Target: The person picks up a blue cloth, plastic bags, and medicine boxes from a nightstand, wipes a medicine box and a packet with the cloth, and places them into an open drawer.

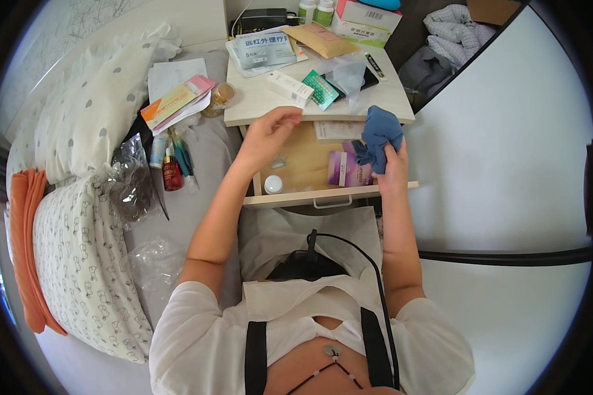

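Note:
My right hand (393, 170) grips a crumpled blue cloth (381, 131) over the right side of a pulled-out drawer (296, 196). Above the drawer's left part is my left hand (275, 135), empty, its fingers loosely bent and close to the front edge of the cabinet top (244, 108). A small white box (290, 88) and a green blister pack (321, 90) lie just beyond those fingers. Inside the drawer are a white-capped bottle (273, 184), a purple box (339, 169) partly behind the cloth, and a pale printed card (339, 130).
Flat packets (265, 51), a tan pouch (321, 41), a dark phone (369, 79) and stacked boxes (366, 23) crowd the cabinet top. To the left, a bed holds pillows (89, 270), papers (178, 102) and a red bottle (172, 174). A white panel (501, 151) stands right.

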A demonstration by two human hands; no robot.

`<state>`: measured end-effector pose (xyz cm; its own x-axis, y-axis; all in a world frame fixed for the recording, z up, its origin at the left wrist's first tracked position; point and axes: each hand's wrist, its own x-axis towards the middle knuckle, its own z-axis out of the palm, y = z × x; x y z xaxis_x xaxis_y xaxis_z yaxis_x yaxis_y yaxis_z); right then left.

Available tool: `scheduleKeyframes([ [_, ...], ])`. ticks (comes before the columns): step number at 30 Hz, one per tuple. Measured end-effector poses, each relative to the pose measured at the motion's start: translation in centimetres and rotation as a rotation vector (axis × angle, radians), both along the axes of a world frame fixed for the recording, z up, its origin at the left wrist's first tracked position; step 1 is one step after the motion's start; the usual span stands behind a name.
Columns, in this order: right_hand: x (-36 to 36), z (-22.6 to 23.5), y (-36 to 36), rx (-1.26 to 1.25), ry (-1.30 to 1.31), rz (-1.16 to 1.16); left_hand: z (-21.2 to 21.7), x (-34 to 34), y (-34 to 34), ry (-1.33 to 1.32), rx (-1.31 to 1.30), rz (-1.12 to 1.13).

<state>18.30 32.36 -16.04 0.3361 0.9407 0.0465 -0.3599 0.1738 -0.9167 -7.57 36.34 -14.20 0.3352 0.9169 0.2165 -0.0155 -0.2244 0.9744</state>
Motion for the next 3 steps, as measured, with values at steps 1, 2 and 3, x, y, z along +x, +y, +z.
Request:
scheduleKeyframes([
  [1, 0.3, -0.1, -0.1, 0.006, 0.003, -0.003, -0.3, -0.3, 0.3, 0.003, 0.001, 0.039],
  [2, 0.6, -0.8, -0.1, 0.023, -0.218, -0.090, -0.8, -0.6, 0.8, 0.011, 0.029, 0.065],
  [3, 0.9, -1.7, 0.2, 0.042, -0.440, -0.181, -0.6, -0.6, 0.9, -0.017, 0.025, 0.086],
])
